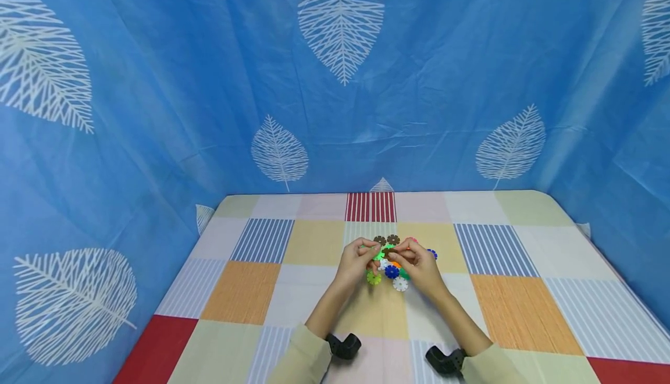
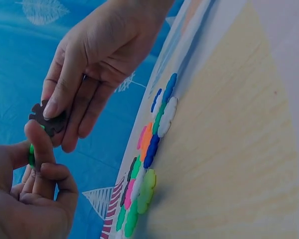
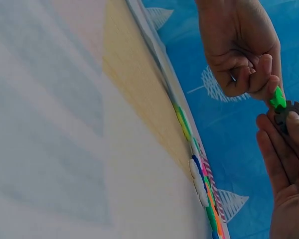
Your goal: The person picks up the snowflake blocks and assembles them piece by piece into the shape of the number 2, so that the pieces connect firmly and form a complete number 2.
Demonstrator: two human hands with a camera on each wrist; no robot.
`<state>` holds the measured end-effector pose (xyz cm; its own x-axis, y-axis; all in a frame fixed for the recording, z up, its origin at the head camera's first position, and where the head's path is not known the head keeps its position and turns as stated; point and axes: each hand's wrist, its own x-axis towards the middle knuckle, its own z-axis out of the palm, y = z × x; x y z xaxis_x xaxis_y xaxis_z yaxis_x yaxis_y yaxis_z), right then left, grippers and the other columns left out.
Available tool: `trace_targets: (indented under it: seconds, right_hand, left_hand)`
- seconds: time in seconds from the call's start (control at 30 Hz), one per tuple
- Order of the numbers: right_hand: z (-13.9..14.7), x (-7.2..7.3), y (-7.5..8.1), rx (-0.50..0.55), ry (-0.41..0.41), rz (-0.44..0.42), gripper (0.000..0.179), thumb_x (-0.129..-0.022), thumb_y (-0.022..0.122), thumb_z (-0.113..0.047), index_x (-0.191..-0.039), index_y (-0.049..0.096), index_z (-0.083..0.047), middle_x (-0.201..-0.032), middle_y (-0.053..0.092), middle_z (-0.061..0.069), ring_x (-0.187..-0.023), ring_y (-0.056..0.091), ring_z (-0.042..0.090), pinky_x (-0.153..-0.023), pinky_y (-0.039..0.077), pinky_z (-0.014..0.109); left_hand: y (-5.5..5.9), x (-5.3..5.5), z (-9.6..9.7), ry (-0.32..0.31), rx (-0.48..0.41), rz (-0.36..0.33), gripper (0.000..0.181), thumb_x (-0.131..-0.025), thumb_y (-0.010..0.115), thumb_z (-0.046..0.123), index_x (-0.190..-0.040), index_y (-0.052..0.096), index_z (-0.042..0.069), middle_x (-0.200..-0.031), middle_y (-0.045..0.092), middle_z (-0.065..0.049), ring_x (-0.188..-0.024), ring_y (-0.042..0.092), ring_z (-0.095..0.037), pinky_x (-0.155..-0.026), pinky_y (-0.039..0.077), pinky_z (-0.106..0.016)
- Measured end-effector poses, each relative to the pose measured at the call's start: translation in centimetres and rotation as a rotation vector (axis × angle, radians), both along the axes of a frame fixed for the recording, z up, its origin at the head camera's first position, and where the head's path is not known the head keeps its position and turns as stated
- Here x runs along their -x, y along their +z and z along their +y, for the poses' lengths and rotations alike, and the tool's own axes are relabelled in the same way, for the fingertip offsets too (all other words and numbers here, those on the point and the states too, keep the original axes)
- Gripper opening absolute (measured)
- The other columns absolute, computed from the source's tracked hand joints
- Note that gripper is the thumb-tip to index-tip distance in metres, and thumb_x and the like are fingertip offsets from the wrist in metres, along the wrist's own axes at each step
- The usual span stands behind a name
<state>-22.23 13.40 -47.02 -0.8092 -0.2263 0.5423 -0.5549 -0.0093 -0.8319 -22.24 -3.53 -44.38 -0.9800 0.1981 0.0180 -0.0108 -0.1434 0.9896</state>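
My left hand [image 1: 352, 265] pinches a bright green notched plastic disc [image 3: 277, 99], mostly hidden by the fingers. Facing it, my right hand [image 1: 423, 267] holds a dark brown notched disc [image 3: 295, 109] between thumb and fingers. The two discs meet edge to edge at an angle in the right wrist view. Both hands are raised over a cluster of similar flower-shaped discs on the table: a lime one [image 1: 374, 278], a dark blue one [image 1: 392, 272], a white one [image 1: 400, 284] and several others. Two brown discs [image 1: 393, 240] lie at the far side of the cluster.
A patchwork-checked cloth [image 1: 314, 291] covers the table. Blue curtains [image 1: 419, 81] with white leaf prints hang behind it and at both sides. Black curved devices [image 1: 344, 347] are strapped at the wrists, beside light sleeves [image 1: 300, 358].
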Motion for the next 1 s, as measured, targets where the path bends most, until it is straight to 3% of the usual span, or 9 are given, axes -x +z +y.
trace_targets:
  seconds: [0.17,0.23,0.4,0.53,0.63,0.77,0.87,1.0]
  right_hand:
    - [-0.2,-0.1,-0.1,-0.024,-0.024,0.024,0.006,-0.082,0.056,0.017,-0.084,0.052,0.014,-0.082,0.064,0.028,-0.079,0.067,0.014,-0.067,0.053,0.036]
    - [-0.2,0.0,-0.2,-0.032,-0.028,0.030,0.007,-0.081,0.057,0.017,-0.084,0.053,0.013,-0.082,0.064,0.027,-0.078,0.067,0.015,-0.066,0.054,0.032]
    - [-0.2,0.0,-0.3,-0.035,-0.020,0.027,0.007,-0.081,0.056,0.019,-0.085,0.053,0.014,-0.083,0.064,0.028,-0.080,0.067,0.017,-0.067,0.054,0.031]
    - [0.1,0.2,0.2,-0.124,-0.052,0.032,0.009,-0.082,0.060,0.013,-0.090,0.059,0.010,-0.087,0.067,0.022,-0.083,0.067,0.018,-0.072,0.053,0.027]
    - [1.3,0.6,0.5,-0.225,-0.129,0.053,0.014,-0.084,0.062,0.006,-0.098,0.064,0.005,-0.093,0.068,0.016,-0.086,0.066,0.021,-0.075,0.051,0.022]
    - [4.6,2.4,-1.5,-0.320,-0.322,0.035,0.019,-0.088,0.063,-0.008,-0.106,0.066,-0.003,-0.098,0.067,0.009,-0.085,0.062,0.016,-0.074,0.048,0.016]
    - [7.2,3.6,-3.5,-0.393,-0.454,-0.012,0.023,-0.087,0.065,-0.014,-0.109,0.067,-0.007,-0.093,0.066,0.007,-0.080,0.058,0.012,-0.068,0.047,0.015]
    - [8.8,3.8,-4.5,-0.525,-0.486,-0.053,0.028,-0.085,0.067,-0.012,-0.111,0.066,-0.002,-0.087,0.061,0.009,-0.075,0.055,0.019,-0.061,0.046,0.023]
  left_hand:
    - [0.0,0.1,0.0,-0.021,-0.037,-0.022,0.017,-0.090,0.055,0.000,-0.101,0.054,-0.013,-0.066,0.060,-0.012,-0.044,0.049,-0.008,-0.044,0.044,-0.019]
    - [-0.1,0.1,0.0,-0.032,-0.043,-0.031,0.017,-0.091,0.054,0.000,-0.102,0.053,-0.013,-0.067,0.060,-0.009,-0.044,0.048,-0.007,-0.044,0.043,-0.018]
    - [-0.4,0.3,-0.2,-0.053,-0.023,-0.025,0.017,-0.091,0.054,0.000,-0.103,0.053,-0.012,-0.073,0.061,-0.021,-0.044,0.049,-0.008,-0.046,0.044,-0.020]
    - [-0.8,0.6,-0.4,-0.071,0.011,0.002,0.016,-0.092,0.054,0.003,-0.103,0.053,-0.009,-0.082,0.056,-0.037,-0.046,0.051,-0.012,-0.049,0.045,-0.024]
    - [-1.1,0.8,-0.5,-0.068,0.021,0.010,0.016,-0.093,0.053,0.004,-0.104,0.052,-0.008,-0.076,0.058,-0.032,-0.046,0.051,-0.013,-0.050,0.046,-0.025]
    - [-3.0,1.6,-0.4,-0.067,0.011,-0.007,0.018,-0.094,0.050,0.006,-0.107,0.049,-0.007,-0.064,0.060,-0.010,-0.045,0.050,-0.013,-0.048,0.046,-0.023]
    - [-4.8,2.3,-0.3,-0.099,0.010,-0.005,0.021,-0.097,0.046,0.009,-0.111,0.043,-0.006,-0.061,0.059,-0.006,-0.043,0.051,-0.012,-0.045,0.043,-0.021]
    - [-5.7,2.3,-0.4,-0.121,0.032,0.023,0.025,-0.099,0.041,0.012,-0.114,0.037,-0.007,-0.061,0.060,-0.008,-0.042,0.053,-0.013,-0.043,0.039,-0.019]
